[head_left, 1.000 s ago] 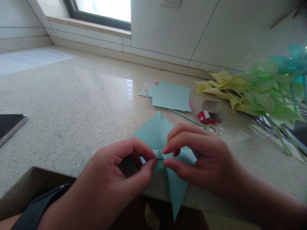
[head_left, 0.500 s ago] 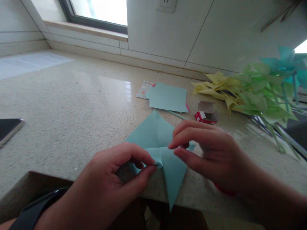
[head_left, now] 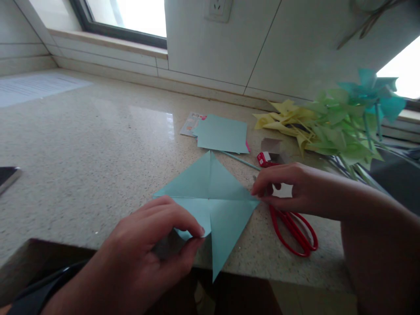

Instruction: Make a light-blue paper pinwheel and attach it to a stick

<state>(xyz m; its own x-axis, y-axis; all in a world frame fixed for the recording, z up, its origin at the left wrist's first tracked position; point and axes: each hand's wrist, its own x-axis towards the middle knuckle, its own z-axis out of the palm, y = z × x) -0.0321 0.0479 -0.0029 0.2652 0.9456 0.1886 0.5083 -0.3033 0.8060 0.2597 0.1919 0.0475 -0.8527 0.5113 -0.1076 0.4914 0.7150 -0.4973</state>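
A light blue-green square of origami paper [head_left: 193,175] lies creased and slit toward its middle, one tip jutting past the counter's front edge. My left hand [head_left: 164,240] pinches a flap of its near-left part, curled inward, between thumb and forefinger. At the right corner of the paper, my right hand [head_left: 282,188] has its fingers curled and the thumb close to them, closed at the tip of that corner. Red-handled scissors [head_left: 295,232] lie just below and partly under the right hand, their blades mostly hidden.
A stack of similar paper squares [head_left: 223,133] lies behind, with a thin paper stick [head_left: 241,161] beside it. Near them is a small opened red box [head_left: 264,158]. Yellow pinwheels [head_left: 285,116], green pinwheels [head_left: 341,118] and a blue one [head_left: 370,94] are piled at right. A phone-like dark object [head_left: 8,177] lies left.
My right hand has moved right, from above the paper's middle to its right corner, and the scissors now show. My left hand keeps its flap, which is less tightly curled now.
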